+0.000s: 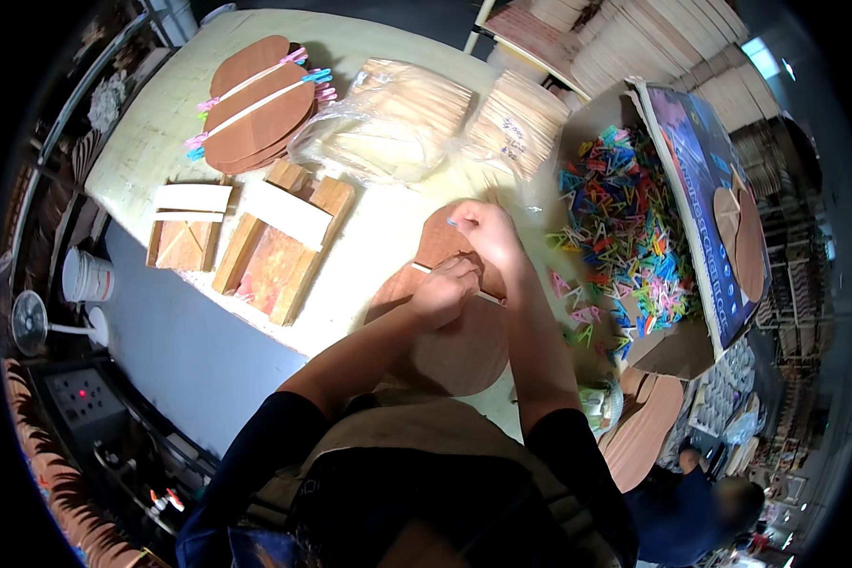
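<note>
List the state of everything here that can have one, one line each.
Left grip: fingers curled at the strip
Right grip: fingers bent, hold unclear
Pale strip: across the panel, partly hidden
Brown waisted panel: lying flat, partly covered
Panel stack: clipped at the edges
Carton: open
Clothespins: loosely heaped inside
Stick bundle: plastic-wrapped
Indicator light: lit red

Legible txt: cardbd box (699,156) only, 1 side.
Lg white lettering runs lengthwise along its dk blue/purple printed panel, R side of view. Stick bundle (516,118) in clear plastic, top ctr-R: dk handwritten marks, a few short rows, too sm to read. White bucket (87,276), far L: sm reddish print on side, illegible at this res.
</note>
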The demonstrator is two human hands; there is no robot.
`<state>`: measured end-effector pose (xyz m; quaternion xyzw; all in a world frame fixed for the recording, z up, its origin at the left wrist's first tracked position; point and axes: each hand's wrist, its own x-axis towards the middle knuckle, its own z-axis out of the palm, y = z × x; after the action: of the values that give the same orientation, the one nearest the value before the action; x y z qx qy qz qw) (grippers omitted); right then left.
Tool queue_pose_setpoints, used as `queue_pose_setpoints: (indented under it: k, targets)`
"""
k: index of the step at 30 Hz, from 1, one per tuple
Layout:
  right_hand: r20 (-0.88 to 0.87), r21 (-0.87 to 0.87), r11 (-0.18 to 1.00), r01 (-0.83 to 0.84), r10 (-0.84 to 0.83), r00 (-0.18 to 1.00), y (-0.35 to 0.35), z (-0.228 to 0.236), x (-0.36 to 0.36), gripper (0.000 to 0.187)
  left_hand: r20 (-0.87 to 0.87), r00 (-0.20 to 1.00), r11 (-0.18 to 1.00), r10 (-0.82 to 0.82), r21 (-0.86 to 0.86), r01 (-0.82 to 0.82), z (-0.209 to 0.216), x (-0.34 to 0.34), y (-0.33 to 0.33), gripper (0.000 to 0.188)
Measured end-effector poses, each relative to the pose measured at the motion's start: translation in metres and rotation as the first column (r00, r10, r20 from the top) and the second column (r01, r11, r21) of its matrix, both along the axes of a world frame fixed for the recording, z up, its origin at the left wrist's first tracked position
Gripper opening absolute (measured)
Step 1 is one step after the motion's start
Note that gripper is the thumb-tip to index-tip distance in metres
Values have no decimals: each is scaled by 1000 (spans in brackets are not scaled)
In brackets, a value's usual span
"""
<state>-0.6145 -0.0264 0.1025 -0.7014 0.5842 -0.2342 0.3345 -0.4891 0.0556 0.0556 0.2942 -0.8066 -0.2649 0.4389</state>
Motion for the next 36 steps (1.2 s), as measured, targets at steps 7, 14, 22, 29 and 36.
queue_pose_setpoints:
  k: [7,14,22,29,36]
  targets:
    - [451,-87,996,-11,49,891,-7,-7,-21,23,-3,1000,1000,-7,12,7,1,1,0,7]
    - [-131,-291,922,-256,227,965,13,3,-23,36,-13,1000,999,28,-23,-29,-2,-2,1,9]
    - [-121,1,983,-183,182,976,-7,-6,-8,36,22,999,1000,-25,3,25,-6,2,-2,10]
    - [216,32,947,-319,305,927,-25,-14,12,26,24,1000,1000,12,-7,-12,-5,0,1,14]
    - [409,521,794,-312,89,908,-19,-17,72,18,43,999,1000,2,-3,-2,-16,-1,2,32]
